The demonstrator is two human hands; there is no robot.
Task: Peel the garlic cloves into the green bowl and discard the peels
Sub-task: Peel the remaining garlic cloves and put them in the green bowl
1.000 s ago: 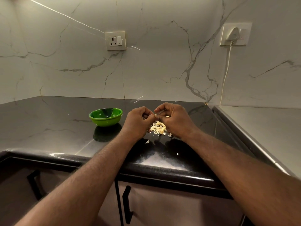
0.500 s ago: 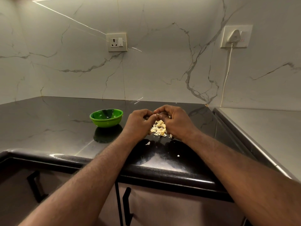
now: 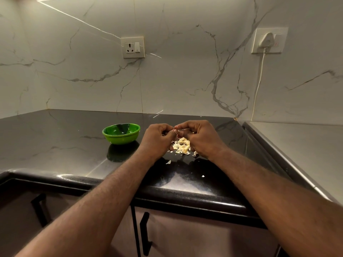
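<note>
My left hand (image 3: 156, 139) and my right hand (image 3: 201, 137) meet fingertip to fingertip above a small heap of pale garlic peels (image 3: 181, 146) on the black counter. Both hands have curled fingers pinching a small garlic clove (image 3: 178, 129) between them; most of the clove is hidden by the fingers. The green bowl (image 3: 121, 133) stands on the counter just left of my left hand, and what lies inside it is hard to make out.
Loose peel flakes (image 3: 168, 162) lie on the black counter (image 3: 55, 145) nearer its front edge. A steel surface (image 3: 300, 154) adjoins on the right. A socket (image 3: 132, 47) and a plugged white cable (image 3: 259, 84) are on the marble wall. Cabinet doors with black handles (image 3: 145, 234) are below.
The hands stay together over the peel heap, with only small finger movements on the clove. The view has shifted slightly.
</note>
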